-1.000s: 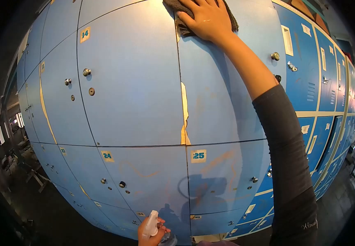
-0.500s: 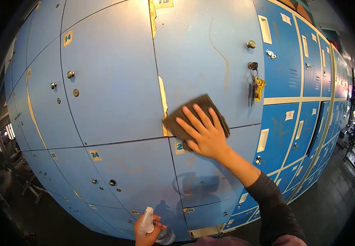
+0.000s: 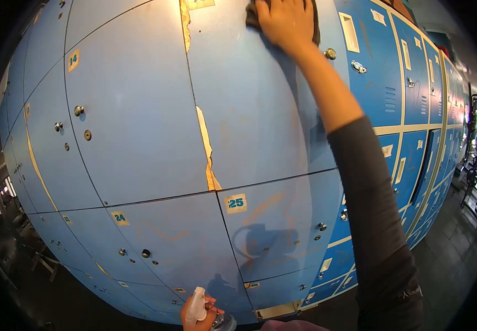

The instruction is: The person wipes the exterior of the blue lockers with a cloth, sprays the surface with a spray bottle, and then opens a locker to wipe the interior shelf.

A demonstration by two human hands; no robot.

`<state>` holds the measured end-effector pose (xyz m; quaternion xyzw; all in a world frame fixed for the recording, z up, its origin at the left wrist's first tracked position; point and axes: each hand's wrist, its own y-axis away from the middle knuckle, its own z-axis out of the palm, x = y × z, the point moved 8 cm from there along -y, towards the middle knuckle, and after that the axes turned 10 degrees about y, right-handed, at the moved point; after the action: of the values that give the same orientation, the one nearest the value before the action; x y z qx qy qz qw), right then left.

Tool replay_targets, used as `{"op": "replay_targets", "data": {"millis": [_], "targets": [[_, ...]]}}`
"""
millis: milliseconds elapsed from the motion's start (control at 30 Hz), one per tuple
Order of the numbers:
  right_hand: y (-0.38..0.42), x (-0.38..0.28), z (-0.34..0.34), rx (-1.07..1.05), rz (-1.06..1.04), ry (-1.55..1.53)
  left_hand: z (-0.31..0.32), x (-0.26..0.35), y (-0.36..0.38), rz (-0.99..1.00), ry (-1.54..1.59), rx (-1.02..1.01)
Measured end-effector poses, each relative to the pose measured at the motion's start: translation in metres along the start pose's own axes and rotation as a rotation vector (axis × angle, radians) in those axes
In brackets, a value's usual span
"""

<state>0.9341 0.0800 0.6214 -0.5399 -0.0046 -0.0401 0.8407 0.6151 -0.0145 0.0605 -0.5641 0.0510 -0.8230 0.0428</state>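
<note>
- Two bare hands are working apart before the pale-blue, flat-faced locker doors: the right hand high, the left hand low.
- Right grip: the fingers are extending over a dark grey-brown folded cloth, not closing around it. The palm side is facing the door, with the cloth lying between; the view's top edge is cutting off part of both.
- Cloth position: it is resting against the upper part of the door above number plate 25, to the upper left of the round brass-coloured knob.
- Left grip: the fingers are curling closed around the neck of a clear spray bottle with a whitish trigger head. The head is pointing upward with a slight tilt; the bottle's body is partly showing beside the fingers.
- Bearing: the bottle is lying below and to the left of the cloth, well apart. The right hand is touching the cloth, the left hand being the farther from it.
- Surroundings: darker blue lockers with cream frames are standing to the right.
</note>
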Motion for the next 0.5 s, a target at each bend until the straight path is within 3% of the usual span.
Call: {"op": "replay_targets", "data": {"millis": [167, 267, 333, 367, 467, 500], "targets": [[-0.011, 0.012, 0.007, 0.008, 0.035, 0.028, -0.005, 0.002, 0.003, -0.075, 0.135, -0.042], [0.034, -0.001, -0.023, -0.020, 0.028, 0.025, -0.027, -0.014, 0.000, 0.102, 0.038, -0.078], [0.080, -0.005, -0.039, 0.013, 0.001, -0.048, -0.014, -0.004, 0.002, 0.032, 0.119, -0.057], [0.101, -0.009, -0.052, -0.068, 0.004, -0.066, -0.009, -0.003, 0.004, -0.006, 0.161, -0.046], [0.170, -0.021, -0.096, -0.314, 0.025, -0.080, -0.013, -0.003, 0.001, 0.163, -0.101, -0.107], [0.196, -0.024, -0.109, -0.383, 0.024, -0.095, -0.013, -0.007, 0.000, 0.057, 0.024, -0.103]]}}
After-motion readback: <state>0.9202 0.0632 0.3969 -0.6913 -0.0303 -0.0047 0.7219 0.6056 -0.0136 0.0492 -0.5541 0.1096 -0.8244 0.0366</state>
